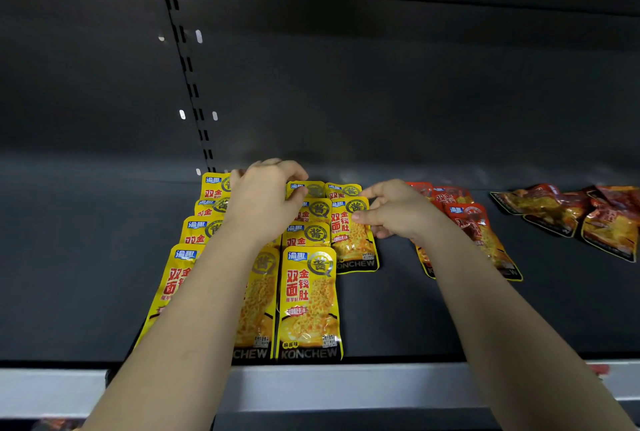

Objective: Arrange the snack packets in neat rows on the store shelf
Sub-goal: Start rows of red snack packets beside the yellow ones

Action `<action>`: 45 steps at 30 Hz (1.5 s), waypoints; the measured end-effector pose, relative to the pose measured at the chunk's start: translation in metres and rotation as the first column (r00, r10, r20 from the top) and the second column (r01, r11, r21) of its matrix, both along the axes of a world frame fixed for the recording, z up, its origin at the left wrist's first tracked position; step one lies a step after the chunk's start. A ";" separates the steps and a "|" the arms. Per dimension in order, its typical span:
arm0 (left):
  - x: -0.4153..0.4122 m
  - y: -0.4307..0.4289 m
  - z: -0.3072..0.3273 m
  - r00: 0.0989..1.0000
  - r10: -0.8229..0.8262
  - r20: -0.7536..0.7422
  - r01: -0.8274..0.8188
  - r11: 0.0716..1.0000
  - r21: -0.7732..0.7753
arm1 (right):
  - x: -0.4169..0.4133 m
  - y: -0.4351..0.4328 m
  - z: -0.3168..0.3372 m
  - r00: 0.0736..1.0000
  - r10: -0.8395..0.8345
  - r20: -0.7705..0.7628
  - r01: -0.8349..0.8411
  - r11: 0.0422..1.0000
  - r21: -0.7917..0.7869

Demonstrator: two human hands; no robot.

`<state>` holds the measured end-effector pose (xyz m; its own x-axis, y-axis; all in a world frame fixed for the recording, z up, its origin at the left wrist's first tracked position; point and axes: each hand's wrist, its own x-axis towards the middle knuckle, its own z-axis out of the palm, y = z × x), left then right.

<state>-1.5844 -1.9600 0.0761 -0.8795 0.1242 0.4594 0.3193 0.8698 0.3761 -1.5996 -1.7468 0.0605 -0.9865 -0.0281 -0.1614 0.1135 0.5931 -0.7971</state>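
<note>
Dark shelf (398,309), seen from above and in front. Yellow packets (308,302) lay flat on it in overlapping rows running front to back, each packet covering the lower part of the one behind. The front ones reached the shelf's front edge. The left forearm hid much of the second row.

Left grip (266,198), a bare hand, sat over the back of the middle rows with its fingers curled and its thumb against a rear packet. Cannot tell whether it held anything, because the fingertips were hidden.

Right grip (394,212) was at the short row furthest right. It was closed on the end packet (353,243), pinching the top edge with the thumb on the face and the forefinger along the top. That packet lay well back from the front edge.

Red packets (481,233) lay overlapped just right of that hand. Loose dark packets (561,209) were scattered near the far right. A pale front rail (329,385) ran below, and a slotted upright (192,84) stood at the back.
</note>
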 end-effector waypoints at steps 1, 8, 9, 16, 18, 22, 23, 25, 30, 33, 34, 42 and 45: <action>0.000 0.000 0.000 1.000 0.000 0.000 0.000 1.000 0.000 | 0.001 -0.001 0.001 1.000 -0.002 -0.010 0.002 1.000 0.011; 0.000 0.000 0.000 1.000 -0.001 0.003 0.001 1.000 0.009 | 0.004 -0.003 0.003 0.999 -0.008 -0.031 0.011 0.994 0.108; -0.001 0.000 -0.001 1.000 -0.002 0.003 0.002 1.000 0.009 | 0.005 -0.003 0.004 0.999 -0.008 -0.036 0.012 0.992 0.127; -0.002 0.000 -0.002 1.000 0.001 -0.005 -0.001 1.000 -0.005 | 0.007 0.001 0.009 0.990 0.004 -0.140 0.019 0.986 0.166; -0.002 0.002 -0.002 1.000 -0.005 -0.001 0.005 1.000 -0.029 | 0.006 0.002 0.011 0.980 -0.026 -0.196 0.053 0.990 0.132; 0.001 0.012 0.000 0.999 -0.036 -0.001 0.035 0.984 -0.176 | 0.010 0.005 0.020 0.975 0.020 -0.220 0.023 0.982 0.190; 0.002 0.015 0.001 0.999 -0.047 -0.007 0.045 0.975 -0.219 | 0.011 0.006 0.022 0.977 0.044 -0.207 0.002 0.976 0.216; 0.003 0.023 0.005 0.997 -0.075 -0.021 0.065 0.951 -0.302 | 0.012 0.008 0.026 0.978 0.075 -0.193 -0.022 0.965 0.262; 0.009 0.050 0.018 0.982 -0.153 -0.107 0.094 0.900 -0.427 | 0.018 0.024 0.037 0.957 0.102 -0.273 -0.020 0.958 0.286; 0.012 0.076 0.025 0.969 -0.190 -0.156 0.114 0.909 -0.401 | 0.026 0.047 0.044 0.933 0.097 -0.347 0.007 0.958 0.286; 0.014 0.088 0.026 0.967 -0.202 -0.157 0.126 0.909 -0.398 | 0.029 0.058 0.045 0.925 0.089 -0.370 0.019 0.960 0.278; 0.029 0.239 0.025 0.933 -0.334 -0.135 0.256 0.877 -0.406 | 0.065 0.195 0.044 0.918 0.042 -0.395 0.093 0.944 0.315; 0.035 0.302 0.025 0.924 -0.366 -0.109 0.297 0.867 -0.400 | 0.077 0.251 0.044 0.907 0.064 -0.415 0.106 0.922 0.373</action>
<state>-1.5493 -1.6582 0.1014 -0.6650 0.5849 0.4644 0.6437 0.7642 -0.0405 -1.5230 -1.4960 0.1042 -0.9638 -0.0272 0.2652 -0.1584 0.8588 -0.4873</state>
